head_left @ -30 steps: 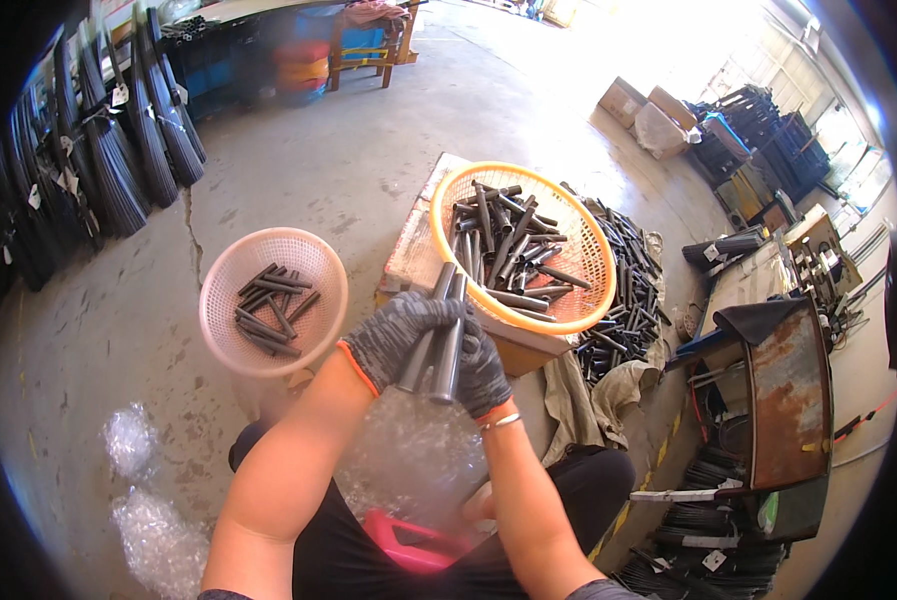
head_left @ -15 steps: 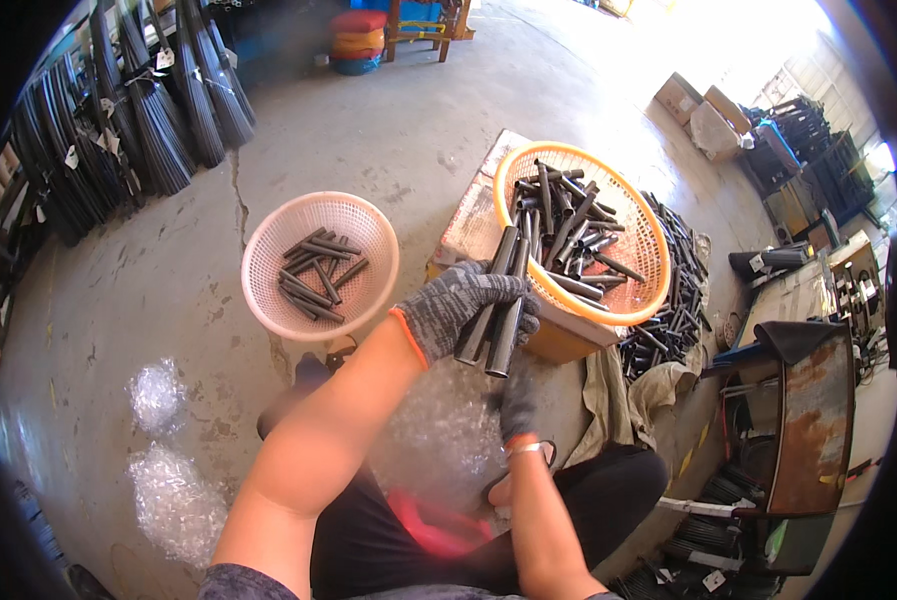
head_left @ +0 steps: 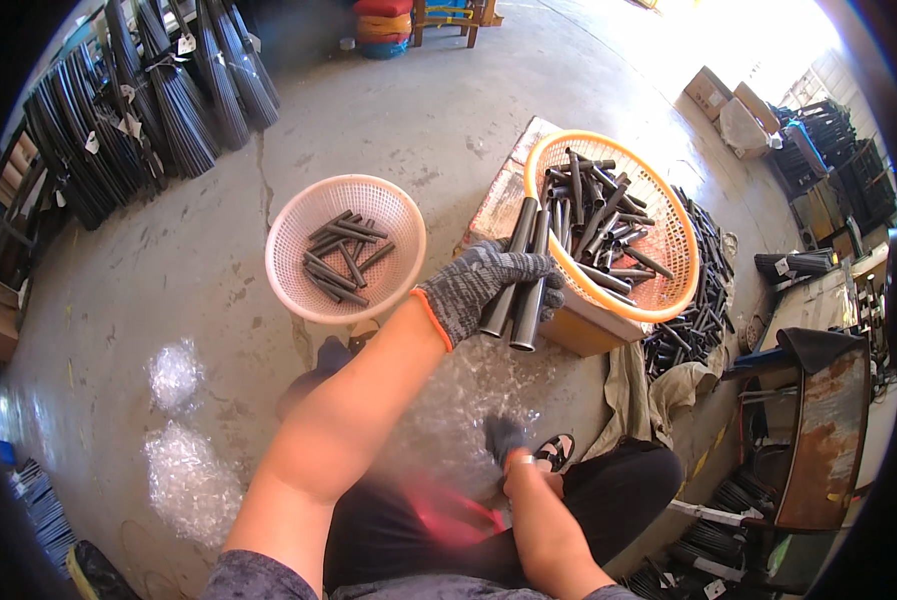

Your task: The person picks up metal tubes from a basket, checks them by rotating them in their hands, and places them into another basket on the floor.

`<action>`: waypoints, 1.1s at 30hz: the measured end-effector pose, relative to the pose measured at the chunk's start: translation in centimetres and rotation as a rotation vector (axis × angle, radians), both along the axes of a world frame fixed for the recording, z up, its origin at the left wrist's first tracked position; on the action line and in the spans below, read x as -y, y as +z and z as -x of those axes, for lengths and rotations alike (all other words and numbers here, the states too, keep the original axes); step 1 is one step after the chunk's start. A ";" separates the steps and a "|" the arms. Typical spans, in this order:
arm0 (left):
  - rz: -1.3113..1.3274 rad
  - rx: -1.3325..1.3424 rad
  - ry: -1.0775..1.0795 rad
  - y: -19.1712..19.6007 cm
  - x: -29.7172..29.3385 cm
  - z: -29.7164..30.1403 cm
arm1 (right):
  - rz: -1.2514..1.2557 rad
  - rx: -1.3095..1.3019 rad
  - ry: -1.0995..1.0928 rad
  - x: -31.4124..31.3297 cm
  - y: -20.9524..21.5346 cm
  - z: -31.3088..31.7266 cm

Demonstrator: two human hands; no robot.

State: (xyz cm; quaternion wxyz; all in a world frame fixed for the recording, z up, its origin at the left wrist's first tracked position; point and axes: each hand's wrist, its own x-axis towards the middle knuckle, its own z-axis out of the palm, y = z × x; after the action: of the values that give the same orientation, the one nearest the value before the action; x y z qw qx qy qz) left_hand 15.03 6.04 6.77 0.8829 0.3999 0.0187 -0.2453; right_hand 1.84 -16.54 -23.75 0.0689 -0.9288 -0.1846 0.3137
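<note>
My left hand, in a grey knit glove with an orange cuff, is closed around at least two black tubes, held slanted beside the orange basket. That basket is full of similar short tubes. My gloved right hand is low down at a spread of clear plastic pieces between my legs; its fingers are too blurred to read. To the left of the held tubes, a pale pink basket contains several dark tubes.
The orange basket rests on a box. Beyond it lies a heap of black tubes. Two heaps of clear plastic lie on the floor at left. Bundled black rods stand far left; a rusty-sided bench is at right.
My right hand has moved slightly down and left over the clear plastic. The left hand keeps hold of the tubes, and the whole view has shifted a little.
</note>
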 end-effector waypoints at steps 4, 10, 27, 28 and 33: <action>0.079 0.007 0.023 0.4 0.5 0.1 | 0.322 0.024 0.213 4.4 -6.5 3.6; 0.060 -0.031 -0.062 -0.4 1.6 0.2 | -1.217 0.210 -0.751 -1.4 13.6 -9.8; 0.152 0.065 -0.030 2.0 2.9 -0.6 | 0.298 -0.056 -0.144 13.8 -14.5 9.5; 0.103 0.072 0.000 1.9 1.9 -0.4 | 0.224 -0.050 -0.275 11.0 -13.9 8.7; 0.060 0.042 0.035 -0.6 0.0 -0.4 | -1.127 0.032 -1.193 -3.3 8.8 -5.7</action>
State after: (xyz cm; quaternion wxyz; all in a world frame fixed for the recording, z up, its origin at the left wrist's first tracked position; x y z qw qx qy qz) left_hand 15.38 6.02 6.20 0.8989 0.3778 -0.0002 -0.2219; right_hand 7.51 -13.22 -14.95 0.6777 -0.7012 0.2097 0.0714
